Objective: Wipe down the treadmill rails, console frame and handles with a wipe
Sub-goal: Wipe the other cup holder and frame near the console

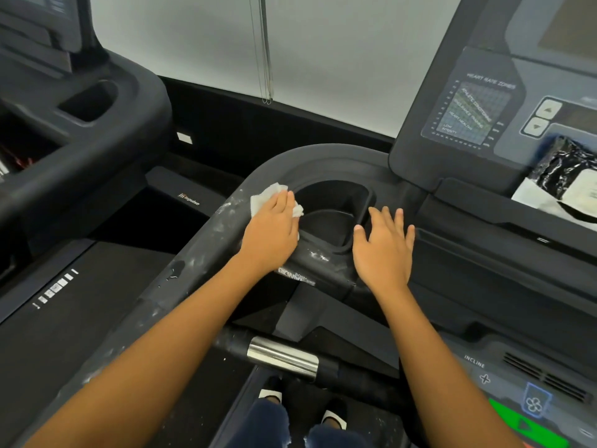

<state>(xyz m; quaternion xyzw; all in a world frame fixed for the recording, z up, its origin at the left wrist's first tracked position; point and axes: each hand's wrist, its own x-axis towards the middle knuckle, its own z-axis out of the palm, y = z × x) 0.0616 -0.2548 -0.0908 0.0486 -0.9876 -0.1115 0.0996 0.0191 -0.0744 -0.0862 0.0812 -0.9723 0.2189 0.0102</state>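
Note:
My left hand (273, 232) presses a white wipe (263, 200) flat against the curved left rail (206, 247) of the treadmill, just left of the cup holder (336, 208). The rail is dark grey and streaked with white dust and smears. My right hand (382, 250) hovers open, fingers spread, over the console frame (468, 253) to the right of the cup holder; whether it touches the surface I cannot tell. A handle with a chrome pulse sensor (282, 357) lies below my arms.
The console screen panel (468, 111) rises at the right, with a black and white packet (568, 176) on its ledge. Incline and fan controls (529, 402) sit at lower right. Another treadmill (80, 130) stands to the left. My feet (303, 405) are on the belt.

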